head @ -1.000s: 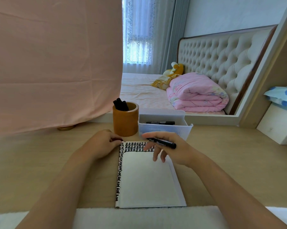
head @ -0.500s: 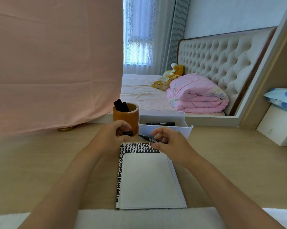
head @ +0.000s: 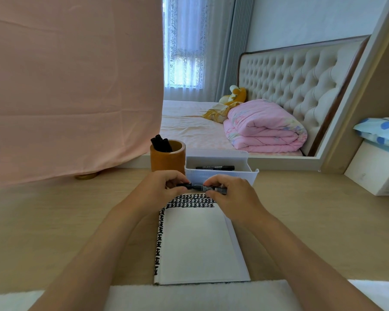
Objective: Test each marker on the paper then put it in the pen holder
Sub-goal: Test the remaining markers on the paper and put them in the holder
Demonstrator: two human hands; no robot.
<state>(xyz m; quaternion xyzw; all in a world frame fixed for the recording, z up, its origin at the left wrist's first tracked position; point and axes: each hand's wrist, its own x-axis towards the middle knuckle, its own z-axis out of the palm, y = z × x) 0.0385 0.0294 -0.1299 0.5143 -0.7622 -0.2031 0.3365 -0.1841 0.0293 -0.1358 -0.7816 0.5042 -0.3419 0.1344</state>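
Two hands meet on one marker (head: 202, 187): my left hand (head: 159, 190) pinches its cap end between thumb and curled fingers, and my right hand (head: 233, 197) is curled round the barrel. The marker lies level between them, just above the far edge of the paper (head: 195, 243). I judge this to be the cap step, though I cannot tell whether the cap is coming off or going on. To do it well I would push or pull straight along the barrel. I would also grip close to the joint with the right hand so the tip does not jerk sideways, and keep the tip over the paper rather than the table (head: 54, 221). The paper lies under the hands and runs back toward me, with a black pattern along its far and left edges. The pen holder (head: 167, 161) stands just beyond the left hand, with several dark markers (head: 161, 143) upright in it. Beside it, just beyond the right hand, a white tray (head: 220, 176) has a second marker (head: 214, 167) lying flat inside.
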